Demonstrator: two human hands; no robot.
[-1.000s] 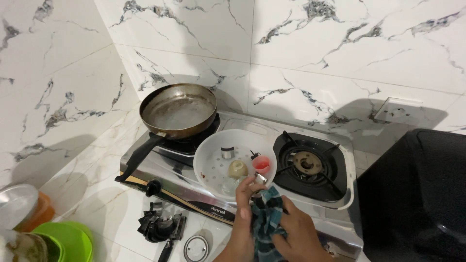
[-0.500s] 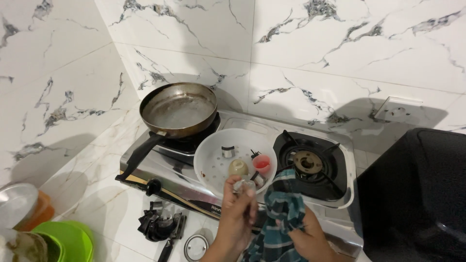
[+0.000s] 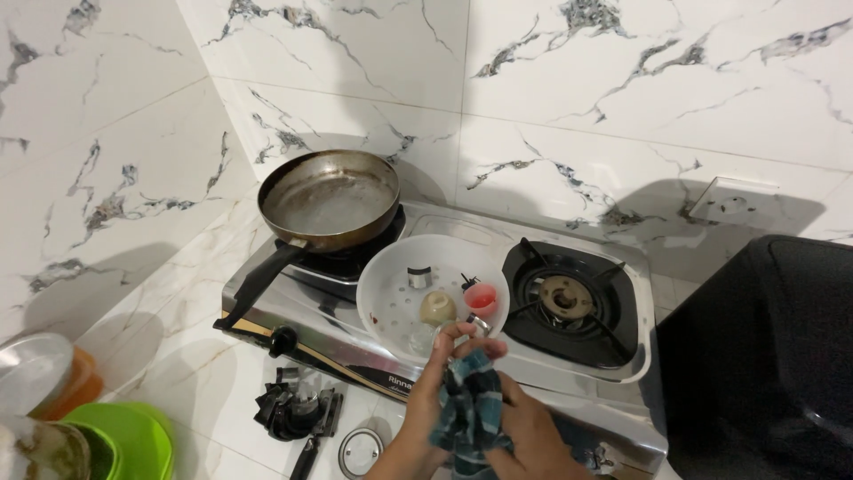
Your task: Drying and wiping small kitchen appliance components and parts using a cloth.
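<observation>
Both hands are down at the front edge of the two-burner gas stove (image 3: 613,404), bunched up around a dark blue-green checked cloth (image 3: 468,411). The left hand (image 3: 435,391) has its fingers curled up over the top of the cloth, and they seem to pinch a small shiny piece right at the rim of the white perforated bowl (image 3: 391,293), though it's too small to tell what it is. The right hand (image 3: 533,436) is wrapped around the lower part of the cloth, fingers closed on it. The bowl sits on the stove between the burners with a few small parts in it: a beige round knob (image 3: 437,308), a little red cap (image 3: 482,298) and a small metal cylinder (image 3: 418,277). A greasy frying pan (image 3: 329,197) sits on the left burner, and the right burner (image 3: 567,297) is bare. On the marble counter by the stove there's a black pot support (image 3: 293,411) and a small metal ring (image 3: 359,452).
</observation>
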